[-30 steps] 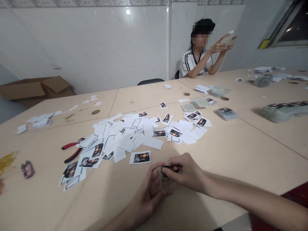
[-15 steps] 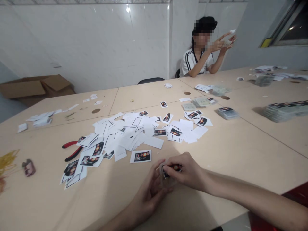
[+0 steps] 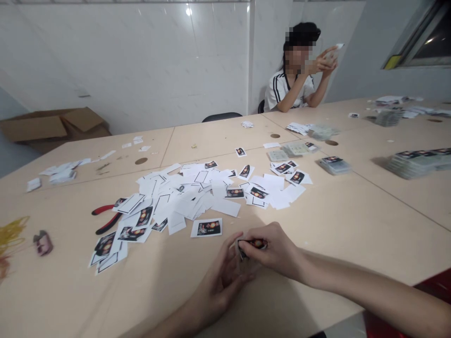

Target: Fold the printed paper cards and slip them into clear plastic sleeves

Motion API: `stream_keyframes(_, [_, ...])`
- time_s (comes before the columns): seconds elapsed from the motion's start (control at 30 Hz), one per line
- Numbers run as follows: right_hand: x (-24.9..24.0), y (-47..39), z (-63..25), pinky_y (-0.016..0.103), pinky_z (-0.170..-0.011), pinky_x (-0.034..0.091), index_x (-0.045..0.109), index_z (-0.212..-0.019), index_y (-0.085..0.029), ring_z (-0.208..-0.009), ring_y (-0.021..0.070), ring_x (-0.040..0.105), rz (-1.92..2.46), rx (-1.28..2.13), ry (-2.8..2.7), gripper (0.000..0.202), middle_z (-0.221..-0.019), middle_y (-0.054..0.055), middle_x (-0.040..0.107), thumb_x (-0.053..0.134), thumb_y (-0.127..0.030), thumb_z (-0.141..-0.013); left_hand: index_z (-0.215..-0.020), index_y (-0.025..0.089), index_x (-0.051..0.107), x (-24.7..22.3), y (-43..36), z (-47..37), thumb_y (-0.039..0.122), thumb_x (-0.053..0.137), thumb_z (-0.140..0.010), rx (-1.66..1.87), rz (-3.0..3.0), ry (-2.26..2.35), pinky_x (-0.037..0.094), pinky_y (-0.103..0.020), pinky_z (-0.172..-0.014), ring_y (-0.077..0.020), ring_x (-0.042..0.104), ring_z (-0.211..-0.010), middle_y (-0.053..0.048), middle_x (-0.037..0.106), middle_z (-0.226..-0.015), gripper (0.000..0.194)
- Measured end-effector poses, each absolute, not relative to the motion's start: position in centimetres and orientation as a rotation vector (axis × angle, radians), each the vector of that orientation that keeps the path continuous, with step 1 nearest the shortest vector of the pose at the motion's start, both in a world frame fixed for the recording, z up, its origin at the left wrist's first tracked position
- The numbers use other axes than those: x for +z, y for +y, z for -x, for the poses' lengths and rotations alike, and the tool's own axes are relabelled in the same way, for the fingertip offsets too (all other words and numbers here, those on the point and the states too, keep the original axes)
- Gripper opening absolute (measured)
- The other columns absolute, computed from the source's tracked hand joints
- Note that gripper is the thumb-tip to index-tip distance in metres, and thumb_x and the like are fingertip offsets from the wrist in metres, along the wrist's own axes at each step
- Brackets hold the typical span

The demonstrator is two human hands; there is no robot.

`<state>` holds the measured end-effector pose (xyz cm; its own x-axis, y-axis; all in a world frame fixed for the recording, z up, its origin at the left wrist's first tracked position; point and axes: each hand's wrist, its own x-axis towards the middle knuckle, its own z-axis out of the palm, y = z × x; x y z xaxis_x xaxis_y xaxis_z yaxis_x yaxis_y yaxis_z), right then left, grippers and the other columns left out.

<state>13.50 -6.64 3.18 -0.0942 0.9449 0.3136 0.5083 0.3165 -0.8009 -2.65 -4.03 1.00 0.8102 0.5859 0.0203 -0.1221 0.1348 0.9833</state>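
Observation:
My left hand [image 3: 222,280] is curled around a small clear plastic box [image 3: 247,266] just above the near part of the table. My right hand [image 3: 276,249] is closed over the top of the box, gripping a black printed card [image 3: 259,243] against it with the thumb. The fingers cover much of the box and card, so I cannot tell whether the card lies inside or on top. Beyond my hands, a single printed card [image 3: 207,228] lies face up beside a loose spread of white and printed cards [image 3: 190,206].
Red-and-black-handled pliers [image 3: 107,227] lie partly under cards at left, near a small pink object [image 3: 42,243] and yellow strands [image 3: 12,234]. Stacks of clear boxes [image 3: 416,164] stand at right. A co-worker [image 3: 289,89] sits across the table [image 3: 369,225]. A cardboard box [image 3: 52,126] is behind.
My hands keep nearly the same hold on the box and card. The co-worker's raised hands have come slightly closer together and shifted left.

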Motion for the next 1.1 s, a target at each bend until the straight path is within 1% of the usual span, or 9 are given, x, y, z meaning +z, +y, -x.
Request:
stream_keyframes(0.3, [3.02,-6.59,-13.52,0.015,-0.043,0.029,0.061,-0.061,-0.014,-0.043,0.0042,0.037,1.265,0.643,-1.747,0.020,-0.047,-0.004,0.049,0.046,-0.016,-0.074,-0.124,0.035,0.026,0.89,-4.09,2.61,0.011,0.050,-0.079,0.545,-1.366,0.403,0.028,-0.036,-0.101,-0.0204,0.029,-0.122,-0.004,0.034,-0.132,0.056])
stream_keyframes(0.47, [3.06,-6.59,-13.54,0.015,-0.044,0.030,0.060,-0.061,-0.014,-0.045,0.0046,0.038,1.271,0.658,-1.746,0.020,-0.049,-0.003,0.051,0.046,-0.015,-0.075,-0.125,0.034,0.025,0.98,-4.07,2.58,0.011,0.049,-0.080,0.541,-1.353,0.397,0.029,-0.036,-0.100,-0.0209,0.030,-0.122,-0.005,0.033,-0.132,0.056])
stream_keyframes(0.57, [3.11,-6.59,-13.47,0.016,-0.043,0.029,0.059,-0.058,-0.014,-0.043,0.0047,0.035,1.309,0.630,-1.749,0.022,-0.046,-0.004,0.046,0.045,-0.017,-0.075,-0.124,0.033,0.027,1.06,-4.05,2.54,0.012,0.051,-0.078,0.549,-1.338,0.390,0.030,-0.037,-0.099,-0.0215,0.030,-0.122,-0.005,0.035,-0.131,0.056])
stream_keyframes(0.73, [3.11,-6.54,-13.31,0.018,-0.041,0.026,0.052,-0.050,-0.014,-0.042,0.0047,0.030,1.366,0.596,-1.747,0.029,-0.043,-0.005,0.037,0.042,-0.020,-0.076,-0.124,0.032,0.027,0.98,-4.05,2.45,0.012,0.051,-0.078,0.559,-1.335,0.389,0.030,-0.037,-0.099,-0.0217,0.030,-0.122,-0.006,0.034,-0.132,0.055])
stream_keyframes(0.97, [2.86,-6.50,-13.37,0.017,-0.043,0.027,0.055,-0.055,-0.013,-0.043,0.0048,0.034,1.331,0.616,-1.753,0.024,-0.046,-0.004,0.042,0.043,-0.017,-0.075,-0.125,0.032,0.026,0.96,-4.17,2.40,0.011,0.050,-0.079,0.570,-1.342,0.380,0.030,-0.037,-0.099,-0.0220,0.030,-0.122,-0.006,0.034,-0.132,0.056])
stream_keyframes(1.1, [2.81,-6.53,-13.46,0.017,-0.043,0.027,0.055,-0.055,-0.014,-0.043,0.0046,0.033,1.314,0.612,-1.749,0.022,-0.046,-0.004,0.041,0.044,-0.016,-0.074,-0.124,0.031,0.026,1.05,-4.16,2.43,0.010,0.049,-0.079,0.557,-1.358,0.377,0.030,-0.037,-0.099,-0.0215,0.030,-0.122,-0.006,0.035,-0.131,0.055])
